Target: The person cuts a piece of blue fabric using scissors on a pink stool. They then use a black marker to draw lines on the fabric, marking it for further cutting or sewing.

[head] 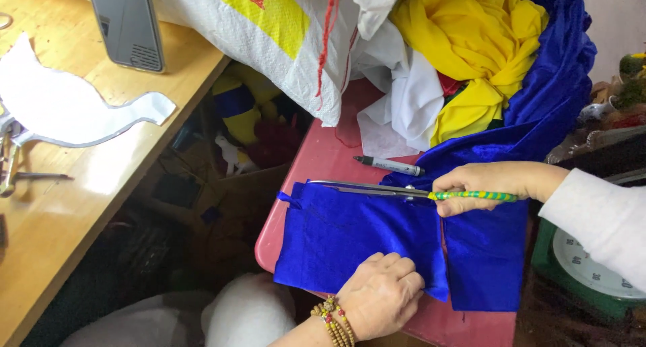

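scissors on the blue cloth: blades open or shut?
Nearly shut. The scissors show only a thin gap between the blades, lying along the blue cloth's top edge, handles gripped by the right hand.

A cluttered sewing space seen from above in bright, even light: a small pink worktop [316, 165] stands in the middle, and a pale wooden worktop [60, 212] runs along the left, with a white cut-out pattern piece [67, 108] lying on it. Behind are a white woven sack [269, 44] and heaped yellow cloth [471, 57] and white cloth [410, 98]. Between the worktops a dim gap holds a cardboard box [235, 185] of scraps, and at lower right sits a green weighing scale [585, 273].
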